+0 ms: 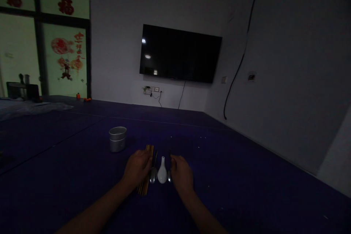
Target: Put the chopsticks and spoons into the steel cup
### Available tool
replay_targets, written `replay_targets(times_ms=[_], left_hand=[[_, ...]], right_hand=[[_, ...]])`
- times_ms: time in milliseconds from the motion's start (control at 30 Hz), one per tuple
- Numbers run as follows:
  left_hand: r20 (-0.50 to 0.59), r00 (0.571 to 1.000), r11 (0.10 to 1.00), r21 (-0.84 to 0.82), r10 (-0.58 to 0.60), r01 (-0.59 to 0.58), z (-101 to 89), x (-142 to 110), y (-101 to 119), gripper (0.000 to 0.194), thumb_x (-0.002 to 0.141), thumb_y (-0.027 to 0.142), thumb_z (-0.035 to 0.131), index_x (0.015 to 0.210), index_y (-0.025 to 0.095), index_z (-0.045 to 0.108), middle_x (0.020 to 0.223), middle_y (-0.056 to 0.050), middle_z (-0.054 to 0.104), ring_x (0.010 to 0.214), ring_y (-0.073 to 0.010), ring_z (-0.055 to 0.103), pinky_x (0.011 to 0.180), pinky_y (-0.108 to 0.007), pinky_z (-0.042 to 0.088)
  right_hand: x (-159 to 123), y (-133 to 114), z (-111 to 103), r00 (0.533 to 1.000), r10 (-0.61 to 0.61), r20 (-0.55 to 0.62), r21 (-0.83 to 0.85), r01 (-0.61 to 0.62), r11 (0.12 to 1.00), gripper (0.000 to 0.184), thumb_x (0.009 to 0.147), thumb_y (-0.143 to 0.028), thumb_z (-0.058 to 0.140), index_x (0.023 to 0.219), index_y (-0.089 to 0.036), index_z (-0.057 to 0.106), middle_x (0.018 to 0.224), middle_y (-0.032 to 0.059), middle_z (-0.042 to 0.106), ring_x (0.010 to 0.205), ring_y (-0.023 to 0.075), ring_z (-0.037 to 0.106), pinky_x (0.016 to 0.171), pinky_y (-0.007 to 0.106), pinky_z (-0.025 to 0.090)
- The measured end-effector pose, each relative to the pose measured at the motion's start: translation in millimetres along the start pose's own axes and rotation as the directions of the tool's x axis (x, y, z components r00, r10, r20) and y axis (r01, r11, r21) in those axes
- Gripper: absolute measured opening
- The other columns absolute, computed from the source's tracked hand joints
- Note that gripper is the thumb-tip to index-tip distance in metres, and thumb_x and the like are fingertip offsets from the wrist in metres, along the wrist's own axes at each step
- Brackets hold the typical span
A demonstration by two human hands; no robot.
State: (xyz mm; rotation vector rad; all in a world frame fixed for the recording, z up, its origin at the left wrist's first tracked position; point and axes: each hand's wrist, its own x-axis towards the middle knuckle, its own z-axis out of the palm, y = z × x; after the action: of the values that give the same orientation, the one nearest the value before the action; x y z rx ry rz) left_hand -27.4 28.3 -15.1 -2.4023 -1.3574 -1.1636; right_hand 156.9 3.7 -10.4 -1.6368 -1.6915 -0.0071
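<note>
Left fingers [145,156] lie on the sticks [143,186], can't tell if pinching; right fingers [177,160] pinch a metal spoon [169,176]; a white spoon [162,175] sits between them

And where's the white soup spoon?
In the head view, the white soup spoon lies low, just left of centre, between two metal spoons, with the left hand and right hand flanking them.

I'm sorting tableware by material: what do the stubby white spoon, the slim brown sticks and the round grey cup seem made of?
Stubby white spoon: probably glazed ceramic, given its smooth, glossy highlight; possibly plastic.
Slim brown sticks: likely wood or bamboo, from the warm tan colour; finish unclear.
Round grey cup: seemingly metal, satin finish, by its sheen.
</note>
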Motion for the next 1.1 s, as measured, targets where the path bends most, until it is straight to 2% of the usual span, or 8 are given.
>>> replay_targets(times_ms=[267, 433, 533, 633, 733, 833, 933, 1100], left_hand=[[-0.249, 0.959, 0.908, 0.355, -0.135, 0.22, -17.8, 12, -38, 0.034, 0.086, 0.018, 0.041, 0.116, 0.016, 0.057, 0.133, -0.015, 0.048, 0.109, -0.0298, 0.053, 0.086, -0.044, 0.047], [-0.288, 0.916, 0.805, 0.45, -0.279, 0.387, -36.3, 13, -61, 0.043, 0.086, 0.017, 0.037, 0.128, 0.014, 0.044, 0.137, -0.016, 0.043, 0.103, -0.0297, 0.056, 0.076, -0.04, 0.05], [-0.281, 0.907, 0.787, 0.459, -0.312, 0.413, -41.3, 11, -73, 0.044, 0.085, 0.017, 0.038, 0.129, 0.016, 0.043, 0.132, -0.016, 0.049, 0.099, -0.0281, 0.058, 0.073, -0.039, 0.05], [-0.297, 0.916, 0.814, 0.437, -0.271, 0.382, -41.6, 9, -82, 0.039, 0.085, 0.017, 0.038, 0.123, 0.016, 0.048, 0.119, -0.014, 0.057, 0.095, -0.0261, 0.059, 0.075, -0.037, 0.049], [-0.305, 0.93, 0.857, 0.403, -0.204, 0.32, -40.3, 10, -86, 0.029, 0.085, 0.015, 0.037, 0.106, 0.014, 0.057, 0.101, -0.014, 0.061, 0.089, -0.0249, 0.06, 0.077, -0.035, 0.048], [-0.342, 0.929, 0.903, 0.34, -0.141, 0.262, -39.2, 13, -81, 0.023, 0.085, 0.017, 0.038, 0.092, 0.014, 0.06, 0.09, -0.013, 0.061, 0.084, -0.0246, 0.061, 0.074, -0.035, 0.049], [-0.398, 0.917, 0.957, 0.25, -0.038, 0.148, -34.1, 14, -66, 0.021, 0.087, 0.02, 0.038, 0.09, 0.017, 0.059, 0.091, -0.011, 0.062, 0.086, -0.0233, 0.061, 0.077, -0.035, 0.049], [-0.367, 0.916, 0.983, 0.144, 0.163, -0.117, -9.3, 4, -32, 0.023, 0.089, 0.019, 0.037, 0.098, 0.021, 0.058, 0.103, -0.009, 0.063, 0.098, -0.0223, 0.059, 0.083, -0.036, 0.05]], right_hand=[[-3, -2, 2, 0.999, -0.04, 0.011, 0.006, 0.04, 0.999, 0.035, 0.09, -0.019, 0.036, 0.107, -0.018, 0.066, 0.103, 0.0085, 0.068, 0.097, 0.0185, 0.062, 0.084, 0.026, 0.042], [-5, -5, 3, 0.998, -0.053, 0.02, 0.022, 0.053, 0.998, 0.033, 0.09, -0.022, 0.037, 0.106, -0.019, 0.067, 0.103, 0.0075, 0.068, 0.094, 0.0179, 0.063, 0.083, 0.026, 0.043], [-6, -6, 3, 0.998, -0.058, 0.022, 0.026, 0.057, 0.998, 0.033, 0.09, -0.022, 0.038, 0.105, -0.021, 0.067, 0.101, 0.0068, 0.068, 0.093, 0.0176, 0.063, 0.082, 0.025, 0.043], [-6, -6, 3, 0.998, -0.065, 0.017, 0.037, 0.064, 0.997, 0.032, 0.09, -0.023, 0.039, 0.105, -0.021, 0.067, 0.1, 0.0066, 0.068, 0.092, 0.0174, 0.063, 0.081, 0.024, 0.043], [-7, -7, 3, 0.997, -0.078, 0.012, 0.055, 0.077, 0.995, 0.031, 0.09, -0.023, 0.039, 0.105, -0.021, 0.067, 0.098, 0.0064, 0.068, 0.09, 0.0172, 0.064, 0.08, 0.024, 0.044], [-7, -8, 2, 0.996, -0.089, 0.0, 0.063, 0.089, 0.994, 0.031, 0.09, -0.024, 0.04, 0.106, -0.021, 0.067, 0.098, 0.0063, 0.068, 0.092, 0.0174, 0.063, 0.082, 0.024, 0.044], [-6, -8, 2, 0.992, -0.119, -0.04, 0.056, 0.122, 0.991, 0.034, 0.088, -0.029, 0.045, 0.118, -0.022, 0.06, 0.107, 0.0067, 0.066, 0.1, 0.02, 0.06, 0.088, 0.029, 0.043], [-3, -4, 6, 0.948, -0.268, -0.171, 0.058, 0.282, 0.958, 0.074, 0.078, -0.04, 0.06, 0.143, -0.023, 0.028, 0.136, 0.008, 0.047, 0.124, 0.0254, 0.043, 0.1, 0.04, 0.036]])
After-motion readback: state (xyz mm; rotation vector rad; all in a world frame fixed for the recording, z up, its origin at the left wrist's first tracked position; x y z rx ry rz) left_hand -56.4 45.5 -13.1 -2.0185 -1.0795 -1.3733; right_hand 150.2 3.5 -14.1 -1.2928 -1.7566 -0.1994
